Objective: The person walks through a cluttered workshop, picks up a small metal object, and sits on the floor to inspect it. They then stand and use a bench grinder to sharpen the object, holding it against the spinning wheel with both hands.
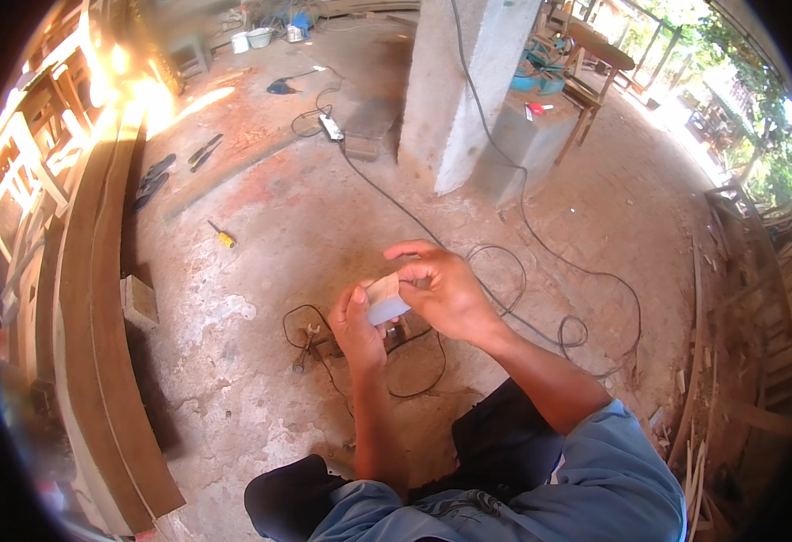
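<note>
At lower middle, my left hand (353,325) grips a small flat piece (385,309), pale white along its near side and tan on top. My right hand (441,294) pinches the same piece from the right, with some fingers lifted and curved above it. Partly hidden behind my hands, a dark tool (323,348) with metal parts lies on the concrete floor among looped black cords. What exactly the tool is, I cannot tell.
Long wooden planks (98,334) and a block (138,303) line the left. A yellow-handled screwdriver (226,239), pliers (204,155), sandals (154,181) and a power strip (331,128) lie beyond. A concrete pillar (441,90) stands ahead; wood scraps (739,388) are at right.
</note>
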`<state>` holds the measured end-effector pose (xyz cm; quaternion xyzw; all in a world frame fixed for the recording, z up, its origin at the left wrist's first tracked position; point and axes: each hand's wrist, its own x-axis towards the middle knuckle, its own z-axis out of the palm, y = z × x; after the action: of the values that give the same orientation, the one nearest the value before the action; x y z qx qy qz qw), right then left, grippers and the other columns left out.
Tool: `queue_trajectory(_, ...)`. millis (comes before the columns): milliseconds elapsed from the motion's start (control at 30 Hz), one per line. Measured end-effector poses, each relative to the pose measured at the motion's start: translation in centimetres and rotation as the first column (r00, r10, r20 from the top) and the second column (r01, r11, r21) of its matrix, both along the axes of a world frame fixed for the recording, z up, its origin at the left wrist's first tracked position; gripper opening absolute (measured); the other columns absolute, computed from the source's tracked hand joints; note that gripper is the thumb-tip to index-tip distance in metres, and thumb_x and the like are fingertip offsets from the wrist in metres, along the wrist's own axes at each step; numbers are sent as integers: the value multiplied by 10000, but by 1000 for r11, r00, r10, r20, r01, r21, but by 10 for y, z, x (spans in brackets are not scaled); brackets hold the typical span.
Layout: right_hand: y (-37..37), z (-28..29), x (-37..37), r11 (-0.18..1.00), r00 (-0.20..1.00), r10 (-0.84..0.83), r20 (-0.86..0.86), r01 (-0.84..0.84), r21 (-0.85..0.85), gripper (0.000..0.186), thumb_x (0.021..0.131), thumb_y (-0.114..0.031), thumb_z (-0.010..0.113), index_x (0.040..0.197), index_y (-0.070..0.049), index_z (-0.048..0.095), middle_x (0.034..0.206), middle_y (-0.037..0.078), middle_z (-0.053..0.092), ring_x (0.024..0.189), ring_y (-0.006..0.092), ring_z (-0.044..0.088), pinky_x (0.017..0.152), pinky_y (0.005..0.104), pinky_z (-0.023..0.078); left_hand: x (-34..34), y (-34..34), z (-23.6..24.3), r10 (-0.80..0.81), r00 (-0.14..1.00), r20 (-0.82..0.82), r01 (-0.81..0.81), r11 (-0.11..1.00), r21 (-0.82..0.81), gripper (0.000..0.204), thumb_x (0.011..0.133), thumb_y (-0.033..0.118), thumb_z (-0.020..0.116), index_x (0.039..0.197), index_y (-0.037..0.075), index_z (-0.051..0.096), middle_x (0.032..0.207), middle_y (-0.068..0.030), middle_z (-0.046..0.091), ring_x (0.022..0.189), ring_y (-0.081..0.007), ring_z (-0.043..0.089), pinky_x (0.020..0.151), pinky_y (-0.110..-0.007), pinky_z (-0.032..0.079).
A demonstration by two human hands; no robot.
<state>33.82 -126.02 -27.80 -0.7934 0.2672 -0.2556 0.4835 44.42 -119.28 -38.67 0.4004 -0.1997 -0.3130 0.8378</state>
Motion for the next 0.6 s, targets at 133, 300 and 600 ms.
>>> queue_trajectory(133, 1, 3, 2, 980, 993, -8, -119, -16, -200, 161, 844, -30, 621, 967, -9, 722, 1254, 129, 618, 912, 247, 676, 767, 329, 527, 3, -1, -6, -90, 989, -114, 79, 992, -102, 400, 979, 356, 569, 1052, -34, 622, 805, -88, 650, 589, -127, 580, 475, -248, 423)
queue_trajectory(300, -1, 21, -9, 913, 985, 90, -146, -140, -382, 166, 875, -130, 632, 990, -57, 728, 1225, 110, 646, 974, 302, 660, 817, 383, 525, 11, 0, -20, -238, 921, -309, 157, 952, -263, 297, 1000, 328, 530, 1014, 42, 609, 811, -49, 634, 661, -153, 580, 585, -311, 471)
queue_trajectory(600, -90, -221, -98, 963, 945, -146, -291, 203, 178, 315, 864, -223, 684, 1078, -16, 580, 1017, 190, 649, 790, 283, 655, 723, 380, 518, 24, 33, -49, -187, 927, -324, 135, 975, -177, 412, 1051, 381, 382, 882, 71, 594, 664, -35, 528, 535, -137, 443, 529, -313, 374)
